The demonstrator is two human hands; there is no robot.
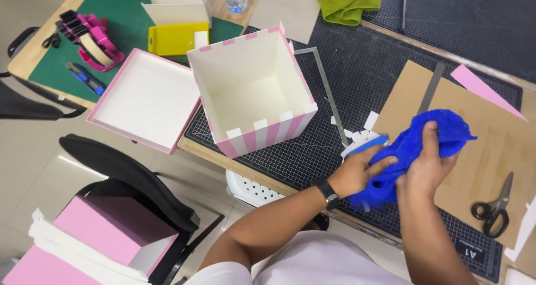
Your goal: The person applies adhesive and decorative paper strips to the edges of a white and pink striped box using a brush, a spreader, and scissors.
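Note:
Both of my hands are wrapped in a bright blue cloth (pixel 416 145) above the dark cutting mat (pixel 357 73). My left hand (pixel 357 170), with a black watch on its wrist, grips the cloth's lower left part. My right hand (pixel 427 168) presses into the cloth from the right, thumb pointing up. An open pink-and-white striped box (pixel 254 89) stands on the mat to the left of my hands. Its shallow pink lid (pixel 145 98) lies upside down beside it, hanging over the table edge.
Black scissors (pixel 494 207) lie on brown cardboard (pixel 491 145) at the right. A metal ruler (pixel 329 92), white paper scraps (pixel 360 131), a pink tape dispenser (pixel 95 42), a blue cutter (pixel 86 78), a yellow pad (pixel 173 38) and a green cloth (pixel 346 0) surround the box. A black chair (pixel 134 179) holds pink boxes (pixel 106 229).

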